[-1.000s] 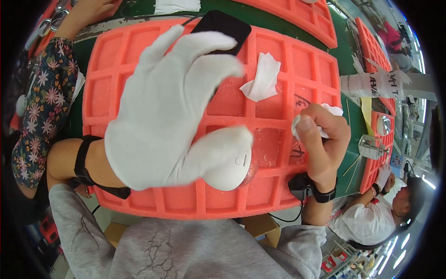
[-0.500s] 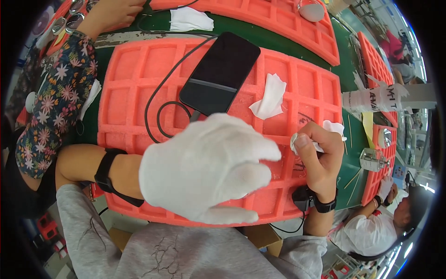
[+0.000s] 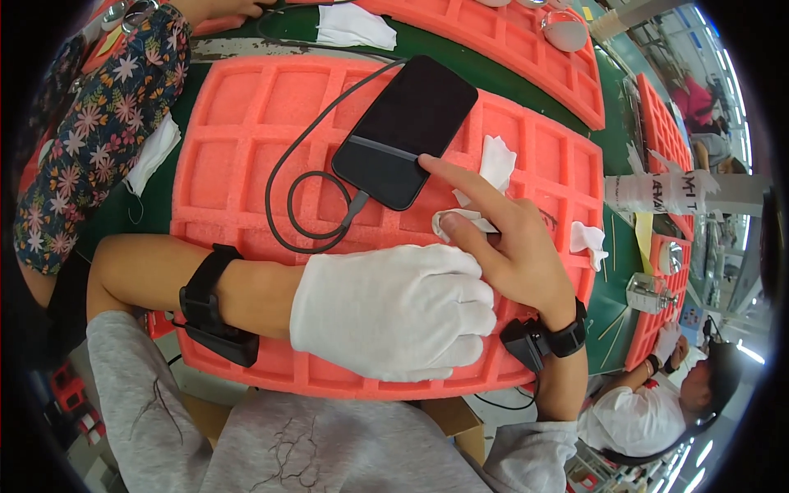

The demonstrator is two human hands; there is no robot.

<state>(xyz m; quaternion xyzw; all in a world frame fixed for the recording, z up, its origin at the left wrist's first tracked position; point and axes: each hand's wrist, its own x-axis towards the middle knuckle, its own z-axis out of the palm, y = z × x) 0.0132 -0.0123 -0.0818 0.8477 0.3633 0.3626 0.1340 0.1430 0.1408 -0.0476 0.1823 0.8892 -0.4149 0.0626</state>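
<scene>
My left hand (image 3: 394,316), in a white glove, is over the near part of a pink foam tray (image 3: 222,201). Its fingers are curled down; whatever they hold, if anything, is hidden beneath them. My bare right hand (image 3: 522,246) is beside it, thumb and lower fingers closed on a crumpled white cloth (image 3: 452,220). Its index finger stretches out to the edge of a black smartphone (image 3: 411,115) with a dark screen, which lies on the tray. A black cable (image 3: 279,185) is plugged into the phone and loops leftward. Another white cloth (image 3: 497,164) lies right of the phone.
Black strapped devices (image 3: 215,316) are on both my wrists. At the left is a person's flowered sleeve (image 3: 107,123). More pink trays (image 3: 485,41) stand behind and at the right, near a glass jar (image 3: 649,293) and a wrapped post (image 3: 657,193). Another person (image 3: 641,415) works at the right.
My right hand has moved left and its index finger has stretched out to the phone. My left hand has shifted right and down, its fingers curling in. The view has shifted slightly.
</scene>
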